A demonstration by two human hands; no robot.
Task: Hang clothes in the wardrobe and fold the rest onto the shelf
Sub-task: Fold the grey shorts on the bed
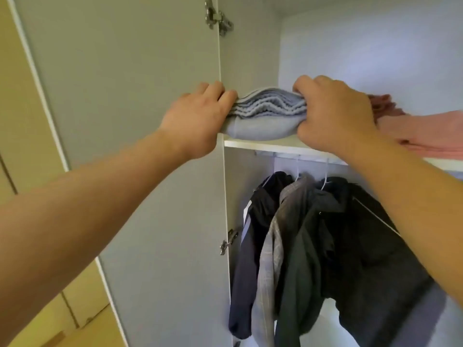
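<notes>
A left hand (200,116) and a right hand (333,113) each grip one end of a folded light-blue garment (265,121), which lies at the left of the wardrobe shelf (265,144). Folded pink clothes (426,131) lie just to its right. Dark jackets (350,246) hang below, and the open door (125,96) stands at the left.

A pale yellow panelled surface (17,108) at far left; a brown cardboard-like patch (56,339) below it.

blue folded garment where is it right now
In the head view the blue folded garment lies at the left end of the wardrobe shelf, held between the left hand and the right hand, with pink folded clothes to its right.
</notes>
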